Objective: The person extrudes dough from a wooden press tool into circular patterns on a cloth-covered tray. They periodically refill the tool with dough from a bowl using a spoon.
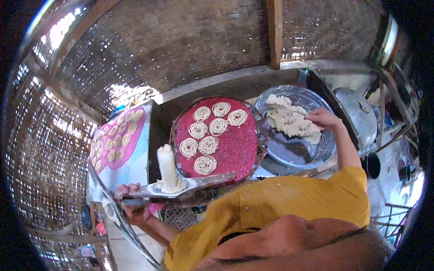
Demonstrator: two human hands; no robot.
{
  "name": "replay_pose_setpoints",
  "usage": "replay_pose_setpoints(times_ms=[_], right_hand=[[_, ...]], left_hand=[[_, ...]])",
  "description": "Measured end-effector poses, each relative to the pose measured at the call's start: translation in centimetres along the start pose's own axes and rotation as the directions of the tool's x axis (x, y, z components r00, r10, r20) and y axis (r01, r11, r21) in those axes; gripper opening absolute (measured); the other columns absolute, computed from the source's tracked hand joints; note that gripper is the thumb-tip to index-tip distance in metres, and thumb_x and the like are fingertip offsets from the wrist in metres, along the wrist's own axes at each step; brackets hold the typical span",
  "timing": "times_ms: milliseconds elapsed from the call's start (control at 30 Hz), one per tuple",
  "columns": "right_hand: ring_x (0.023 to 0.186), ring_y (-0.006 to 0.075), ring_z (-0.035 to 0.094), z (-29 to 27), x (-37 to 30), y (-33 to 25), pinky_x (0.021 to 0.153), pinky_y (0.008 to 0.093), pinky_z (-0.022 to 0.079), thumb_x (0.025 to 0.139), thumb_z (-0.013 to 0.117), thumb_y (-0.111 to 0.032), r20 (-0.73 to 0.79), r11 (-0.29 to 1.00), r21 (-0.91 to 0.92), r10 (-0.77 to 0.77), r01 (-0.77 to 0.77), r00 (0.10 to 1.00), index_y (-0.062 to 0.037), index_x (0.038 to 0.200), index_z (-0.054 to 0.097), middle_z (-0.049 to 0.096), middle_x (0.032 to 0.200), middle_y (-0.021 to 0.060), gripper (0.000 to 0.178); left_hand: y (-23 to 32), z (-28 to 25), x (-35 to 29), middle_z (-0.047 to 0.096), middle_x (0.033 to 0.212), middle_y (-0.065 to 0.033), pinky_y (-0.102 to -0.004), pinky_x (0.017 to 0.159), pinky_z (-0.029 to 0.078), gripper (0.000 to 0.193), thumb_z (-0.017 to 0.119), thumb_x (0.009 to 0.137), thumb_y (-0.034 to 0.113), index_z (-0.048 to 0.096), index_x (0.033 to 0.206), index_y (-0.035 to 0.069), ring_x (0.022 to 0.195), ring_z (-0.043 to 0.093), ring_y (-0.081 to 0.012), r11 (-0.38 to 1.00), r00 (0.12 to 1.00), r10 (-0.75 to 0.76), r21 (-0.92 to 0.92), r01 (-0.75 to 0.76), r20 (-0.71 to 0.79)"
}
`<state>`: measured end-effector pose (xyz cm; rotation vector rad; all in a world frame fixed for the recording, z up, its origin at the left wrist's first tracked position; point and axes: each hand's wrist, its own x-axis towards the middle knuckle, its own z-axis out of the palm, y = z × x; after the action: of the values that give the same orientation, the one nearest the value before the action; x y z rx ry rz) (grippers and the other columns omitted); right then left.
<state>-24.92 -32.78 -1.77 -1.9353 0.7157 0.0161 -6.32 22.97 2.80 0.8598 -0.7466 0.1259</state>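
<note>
The L hand [137, 215] is closed around the left end of a wooden press board [216, 178]: its fingers show on the upper side, the rest of the hand is below. The board is approx. level, in front of the person's chest, & a pale cylinder [166, 163] stands upright on it, w/ some soft dough smeared around its foot. The R hand [325, 118] is inside the big grey basin [282, 148], at the right side of a large lump of wet, pale dough [291, 117]. Its fingers are bent together & touch the dough; whether they pinch a piece, I cannot tell.

Bet. the basin & the board there is a round tray [265, 147] w/ red cloth [235, 144], on which 8 pcs of noodle coils [208, 145] lie flat, mostly on the upper & left part. Further left, a pink cloth [105, 163] carries many smaller-looking coils of the same kind. To the right of the basin is a rounded metal lid [357, 117]; behind everything, a woven bamboo wall [181, 45].
</note>
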Motion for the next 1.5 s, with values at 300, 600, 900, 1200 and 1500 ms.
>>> replay_pose_setpoints(times_ms=[300,600,900,1200,1500], right_hand=[[0.044,0.0039,0.03,6.7,-3.9,-12.7,0.038,0.0186,0.021,0.074,0.056,-0.046,0.575,0.87,0.363,-0.492,0.335,0.654,-0.0005,0.101,0.057,0.038,0.053,-0.005,0.053],[0.061,0.0251,0.051,9.2,-6.1,-23.8,0.056,0.0363,0.037,0.072,0.056,-0.033,0.514,0.143,-0.214,-0.825,0.966,0.236,-0.0022,0.097,0.058,0.052,0.065,0.0106,0.04],[0.067,0.0168,0.052,16.9,-13.3,-26.0,0.058,0.0302,0.039,0.063,0.054,-0.022,0.595,-0.634,-0.627,-0.765,0.453,-0.246,-0.0104,0.085,0.056,0.051,0.068,0.0,0.025],[0.06,0.0164,0.051,11.2,-13.1,-24.8,0.053,0.0295,0.039,0.059,0.062,-0.02,0.331,-0.388,-0.683,-0.92,0.619,-0.211,-0.0127,0.08,0.057,0.049,0.063,0.0005,0.023],[0.059,0.0183,0.053,12.1,-11.7,-23.9,0.053,0.0317,0.041,0.058,0.059,-0.02,0.387,-0.428,-0.584,-0.894,0.69,-0.226,-0.0136,0.078,0.056,0.049,0.064,0.0011,0.021]], left_hand=[[-1.2,8.3,4.2,0.053,0.09,-0.011,-0.0344,0.074,0.043,0.04,0.066,0.062,0.03,0.054,0.093,0.006,0.083,0.053,-0.0239,0.515,0.913,-0.343,0.857,-0.015,0.222],[-0.3,9.9,3.4,0.054,0.099,-0.0137,-0.0351,0.078,0.041,0.046,0.063,0.062,0.036,0.057,0.099,0.011,0.092,0.052,-0.0292,0.377,0.827,-0.484,0.921,-0.099,0.287],[-3.9,7.8,1.6,0.057,0.089,-0.0159,-0.0374,0.071,0.044,0.039,0.06,0.065,0.031,0.056,0.098,0.011,0.082,0.055,-0.0331,0.365,0.91,-0.398,0.93,0.039,0.118],[-3.7,3.3,-0.1,0.058,0.087,-0.0169,-0.0385,0.071,0.043,0.04,0.06,0.065,0.03,0.055,0.098,0.008,0.083,0.054,-0.0338,0.29,0.954,-0.301,0.951,0.11,-0.019],[-1.1,10.1,-1.9,0.054,0.099,-0.0136,-0.0353,0.075,0.043,0.037,0.061,0.063,0.029,0.059,0.095,0.01,0.089,0.053,-0.029,0.002,0.944,-0.313,0.994,0.109,-0.103]])
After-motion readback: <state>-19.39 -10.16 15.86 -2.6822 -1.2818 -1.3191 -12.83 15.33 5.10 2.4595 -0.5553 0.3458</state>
